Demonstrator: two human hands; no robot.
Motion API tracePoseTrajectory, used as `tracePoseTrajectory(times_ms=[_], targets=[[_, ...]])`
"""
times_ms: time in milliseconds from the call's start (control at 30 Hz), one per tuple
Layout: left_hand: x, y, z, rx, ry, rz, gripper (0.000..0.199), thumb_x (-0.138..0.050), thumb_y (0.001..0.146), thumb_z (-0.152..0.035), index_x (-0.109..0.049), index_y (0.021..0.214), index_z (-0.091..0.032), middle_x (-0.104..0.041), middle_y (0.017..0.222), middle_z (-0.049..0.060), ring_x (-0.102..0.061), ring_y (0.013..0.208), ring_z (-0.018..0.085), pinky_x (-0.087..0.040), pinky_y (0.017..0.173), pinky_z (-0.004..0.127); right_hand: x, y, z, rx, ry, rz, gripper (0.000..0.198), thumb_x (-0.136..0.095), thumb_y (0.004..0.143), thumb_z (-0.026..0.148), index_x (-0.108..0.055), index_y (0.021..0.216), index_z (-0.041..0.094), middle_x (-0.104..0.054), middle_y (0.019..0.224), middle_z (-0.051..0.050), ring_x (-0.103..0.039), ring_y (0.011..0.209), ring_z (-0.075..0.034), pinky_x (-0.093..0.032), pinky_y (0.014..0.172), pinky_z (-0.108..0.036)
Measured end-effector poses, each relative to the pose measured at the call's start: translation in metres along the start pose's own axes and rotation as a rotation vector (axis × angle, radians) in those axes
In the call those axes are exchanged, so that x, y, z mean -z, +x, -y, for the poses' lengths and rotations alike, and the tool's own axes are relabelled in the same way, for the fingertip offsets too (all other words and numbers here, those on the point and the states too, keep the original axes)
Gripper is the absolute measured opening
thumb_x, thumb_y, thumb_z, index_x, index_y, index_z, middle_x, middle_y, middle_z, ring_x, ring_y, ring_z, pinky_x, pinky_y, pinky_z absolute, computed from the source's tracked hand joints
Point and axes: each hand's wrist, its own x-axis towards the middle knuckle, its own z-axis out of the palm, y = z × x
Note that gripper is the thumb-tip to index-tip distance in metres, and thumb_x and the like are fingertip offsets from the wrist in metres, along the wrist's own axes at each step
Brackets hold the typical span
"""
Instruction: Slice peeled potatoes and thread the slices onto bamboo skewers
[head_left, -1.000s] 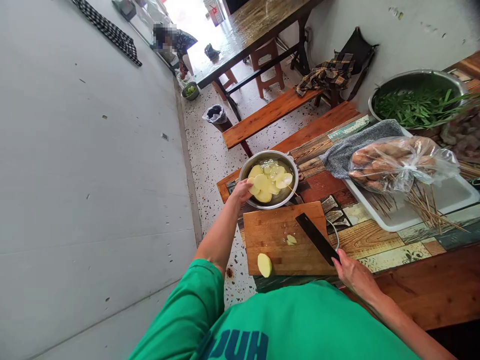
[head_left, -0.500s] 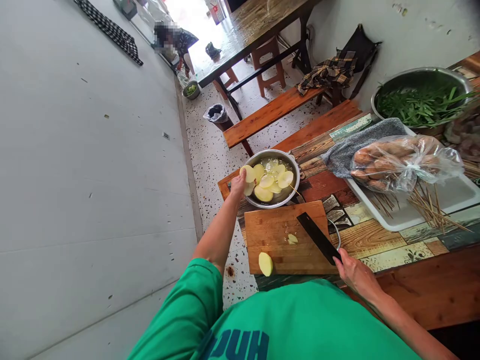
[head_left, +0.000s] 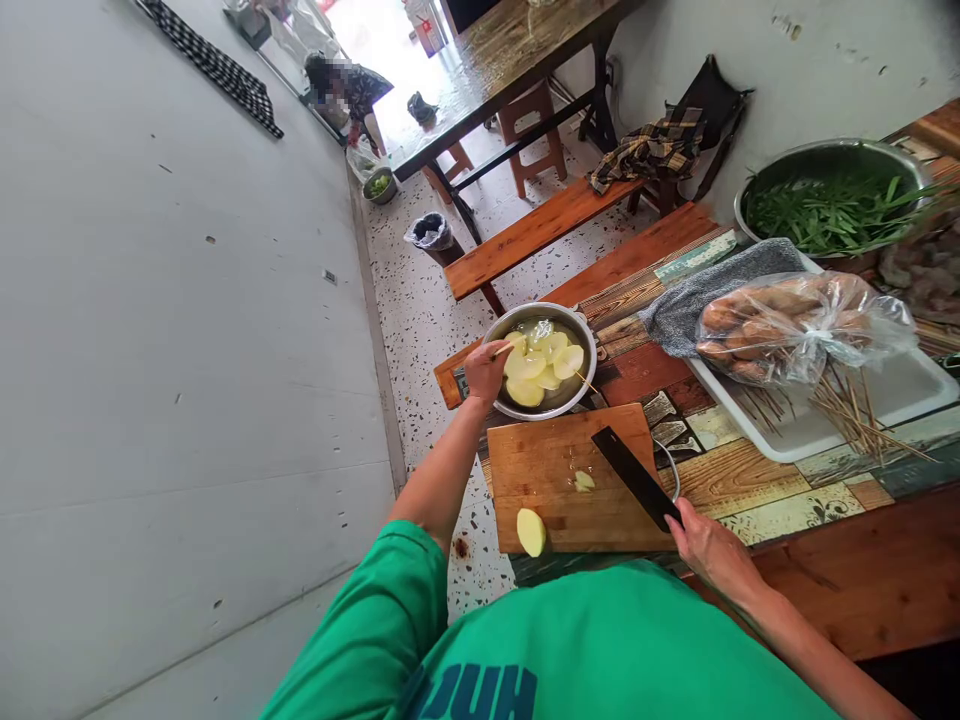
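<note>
My left hand is at the near left rim of a metal bowl of water, one digit stretched over the pale yellow potato slices inside. I see no slice in its grasp; the other fingers are partly hidden. A thin stick leans on the bowl's right side by one slice. My right hand grips a dark-bladed kitchen knife, its blade over the right part of a wooden cutting board. On the board lie a cut potato piece and small potato scraps.
A white tray at right bears a plastic bag of brownish food, loose wooden skewers and a grey towel. Behind it stands a basin of green leaves. Benches, a bin and another person are farther off.
My left hand has moved slightly down and turned over at the bowl; the potato slices it held have left its fingers. My right hand and the knife have stayed nearly in place.
</note>
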Motion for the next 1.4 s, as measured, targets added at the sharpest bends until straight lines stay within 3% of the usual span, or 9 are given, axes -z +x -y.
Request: tracePoseTrajectory(times_ms=[100, 233, 467, 600, 700, 833, 1033, 1167, 1400], targets=[[0.010, 0.000, -0.013, -0.384, 0.164, 0.013, 0.012, -0.059, 0.084, -0.025, -0.069, 0.078, -0.019, -0.070, 0.108, 0.006, -0.059, 0.104, 0.021, -0.043, 0.099, 0.038, -0.002, 0.000, -0.001, -0.002, -0.013, -0.010, 0.019, -0.039, 0.094, 0.028, -0.053, 0.092, 0.016, -0.062, 0.061, -0.006, -0.060, 0.054, -0.020, -0.017, 0.050, -0.027], [0.015, 0.000, -0.028, -0.503, 0.395, 0.012, 0.020, -0.051, 0.090, -0.023, -0.065, 0.076, -0.020, -0.065, 0.121, 0.005, -0.050, 0.118, 0.021, -0.039, 0.104, 0.040, -0.004, 0.000, -0.002, -0.015, -0.018, -0.023, 0.017, -0.040, 0.093, 0.028, -0.052, 0.091, 0.017, -0.060, 0.060, -0.005, -0.058, 0.052, -0.019, -0.017, 0.050, -0.027], [0.001, -0.018, -0.012, -0.290, 0.537, 0.232, 0.044, -0.045, 0.086, -0.009, -0.062, 0.123, -0.025, -0.045, 0.146, 0.006, -0.032, 0.139, 0.025, -0.025, 0.116, 0.045, -0.004, 0.001, -0.001, -0.014, 0.013, 0.008, 0.018, -0.039, 0.094, 0.028, -0.052, 0.095, 0.015, -0.062, 0.063, -0.006, -0.059, 0.054, -0.019, -0.019, 0.051, -0.027], [0.020, -0.056, 0.012, -0.084, 0.598, 0.129, 0.066, -0.040, 0.082, -0.006, -0.036, 0.147, -0.016, -0.032, 0.153, 0.014, -0.027, 0.142, 0.028, -0.023, 0.115, 0.051, 0.002, -0.002, 0.003, -0.007, -0.027, 0.000, 0.022, -0.038, 0.095, 0.030, -0.054, 0.095, 0.015, -0.061, 0.062, -0.006, -0.057, 0.053, -0.019, -0.018, 0.050, -0.027], [0.048, -0.112, 0.030, -0.077, 0.545, 0.064, 0.053, -0.040, 0.089, -0.017, -0.040, 0.142, -0.008, -0.049, 0.137, 0.020, -0.040, 0.132, 0.027, -0.031, 0.112, 0.047, 0.004, -0.005, 0.005, -0.007, -0.054, 0.001, 0.024, -0.037, 0.095, 0.033, -0.054, 0.092, 0.016, -0.059, 0.058, -0.004, -0.053, 0.049, -0.017, -0.015, 0.050, -0.027], [0.073, -0.219, 0.040, -0.069, 0.466, 0.264, 0.049, -0.050, 0.092, -0.039, -0.049, 0.132, -0.011, -0.056, 0.123, 0.018, -0.051, 0.118, 0.027, -0.043, 0.103, 0.043, 0.003, -0.010, 0.006, -0.008, -0.069, -0.050, 0.027, -0.037, 0.095, 0.036, -0.054, 0.091, 0.016, -0.057, 0.056, -0.003, -0.050, 0.047, -0.016, -0.014, 0.050, -0.027], [0.065, -0.340, 0.025, 0.133, 0.366, 0.479, 0.074, -0.061, 0.083, -0.055, -0.039, 0.138, -0.009, -0.056, 0.123, 0.018, -0.055, 0.115, 0.028, -0.049, 0.098, 0.042, 0.006, -0.028, 0.015, 0.164, -0.133, -0.069, 0.031, -0.036, 0.096, 0.037, -0.056, 0.084, 0.016, -0.060, 0.059, -0.005, -0.053, 0.049, -0.016, -0.014, 0.051, -0.028], [0.046, -0.359, 0.013, 0.266, 0.307, 0.394, 0.077, -0.067, 0.078, -0.055, -0.041, 0.135, -0.010, -0.057, 0.121, 0.018, -0.055, 0.113, 0.029, -0.049, 0.097, 0.043, 0.007, -0.034, 0.022, 0.285, -0.165, 0.088, 0.028, -0.034, 0.096, 0.032, -0.055, 0.086, 0.018, -0.065, 0.066, -0.004, -0.055, 0.053, -0.015, -0.014, 0.051, -0.028], [0.019, -0.348, -0.009, 0.479, 0.105, 0.351, 0.068, -0.077, 0.067, -0.032, -0.044, 0.124, -0.018, -0.056, 0.122, 0.012, -0.055, 0.115, 0.027, -0.045, 0.101, 0.044, 0.017, -0.025, 0.024, 0.183, -0.229, 0.170, 0.027, -0.032, 0.097, 0.034, -0.053, 0.092, 0.018, -0.065, 0.071, -0.005, -0.054, 0.056, -0.015, -0.013, 0.052, -0.029]])
